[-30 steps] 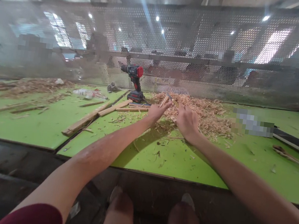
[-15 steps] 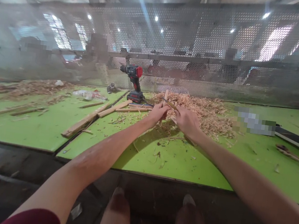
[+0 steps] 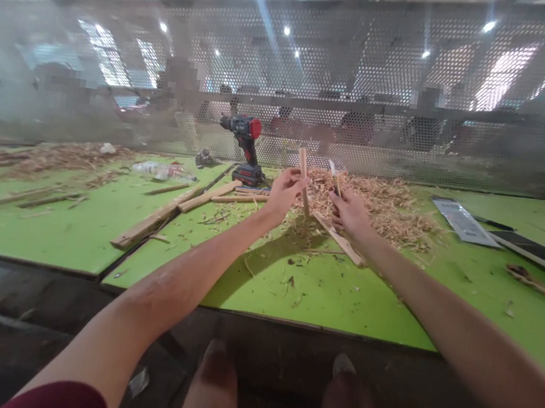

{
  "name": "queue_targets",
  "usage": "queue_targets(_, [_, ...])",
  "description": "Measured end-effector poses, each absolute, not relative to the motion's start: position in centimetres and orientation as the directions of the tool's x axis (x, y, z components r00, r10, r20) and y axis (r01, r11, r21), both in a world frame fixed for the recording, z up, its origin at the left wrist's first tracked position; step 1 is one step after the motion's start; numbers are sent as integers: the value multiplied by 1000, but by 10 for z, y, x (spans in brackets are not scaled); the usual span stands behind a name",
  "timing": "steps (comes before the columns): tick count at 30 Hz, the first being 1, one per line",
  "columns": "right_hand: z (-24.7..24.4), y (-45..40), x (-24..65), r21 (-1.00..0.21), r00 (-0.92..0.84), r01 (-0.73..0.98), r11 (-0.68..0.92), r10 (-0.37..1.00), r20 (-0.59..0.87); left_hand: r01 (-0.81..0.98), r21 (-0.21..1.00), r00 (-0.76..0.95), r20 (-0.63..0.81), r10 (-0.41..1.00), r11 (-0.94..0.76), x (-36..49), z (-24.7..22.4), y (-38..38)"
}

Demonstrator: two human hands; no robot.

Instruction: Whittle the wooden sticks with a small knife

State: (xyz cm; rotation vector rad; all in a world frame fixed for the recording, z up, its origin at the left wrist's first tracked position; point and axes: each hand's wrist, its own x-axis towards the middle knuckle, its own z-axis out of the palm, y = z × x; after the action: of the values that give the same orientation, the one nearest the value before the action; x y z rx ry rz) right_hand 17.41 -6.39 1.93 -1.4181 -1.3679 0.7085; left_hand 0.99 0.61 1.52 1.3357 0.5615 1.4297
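You are at what looks like the whittling step, between strokes: near the centre of the frame, your left hand (image 3: 283,197) pinches a slim wooden strip (image 3: 303,161) that stands almost upright, its top leaning slightly left. Just right of it, your right hand (image 3: 352,216) is closed around the handle of a small knife (image 3: 333,170), blade pointing up and clear of the wood. Curled shavings (image 3: 396,213) heap behind and to the right of your hands, and a flat wood offcut (image 3: 340,241) lies below the right one on the green tabletop (image 3: 320,297). Another cut would call for a firm left hold, fingers kept out of the blade's path, and the edge laid at a shallow angle on the strip. The cut surface is too small to judge from here.
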Motion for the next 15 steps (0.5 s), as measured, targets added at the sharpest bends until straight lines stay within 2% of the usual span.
queue_targets(3, [18, -65, 173, -961, 114, 249, 122, 982, 154, -292, 847, 159, 501, 851, -444, 11, 13, 6])
queue_targets(7, [20, -66, 172, -977, 94, 171, 127, 985, 144, -261, 862, 255, 495, 831, -434, 10, 9, 1])
queue_targets(11, [22, -63, 174, -978, 102, 154, 141, 982, 158, -221, 879, 452, 475, 755, -422, 8, 5, -6])
queue_targets(15, [22, -60, 177, -962, 130, 198, 190, 967, 218, -183, 922, 504, 385, 773, -340, 10, 2, -9])
